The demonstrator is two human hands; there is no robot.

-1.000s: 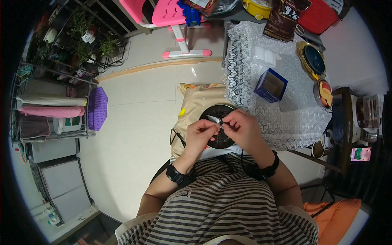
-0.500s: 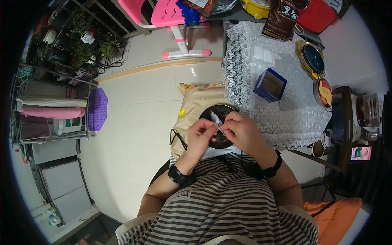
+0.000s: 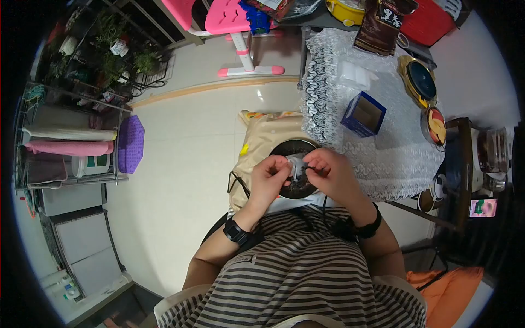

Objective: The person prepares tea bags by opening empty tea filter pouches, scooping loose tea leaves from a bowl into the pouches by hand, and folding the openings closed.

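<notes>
A small thin white bag [image 3: 296, 165] is held up between my two hands, over a round dark bowl [image 3: 280, 146]. My left hand [image 3: 268, 179] pinches the bag's left edge between thumb and fingertips. On the other side my right hand [image 3: 332, 172] has its thumb and forefinger closed at the bag's upper right edge. Dark loose bits, like dried leaves, lie in the bowl below. The bowl rests on a beige patterned cushion or cloth [image 3: 257, 136] in front of my striped shirt.
On the lace-covered table [image 3: 402, 158] to my right stand an open blue box [image 3: 363, 113], a pack of white pieces [image 3: 354, 75], a brown packet [image 3: 384, 27] and a dish with fruit-like pieces [image 3: 436, 126]. A pink chair [image 3: 227, 19] is ahead; a rack with towels [image 3: 71, 147] stands left.
My hands have moved slightly apart, the right one shifting right. The white bag, bunched up between the fingertips before, now hangs spread more widely.
</notes>
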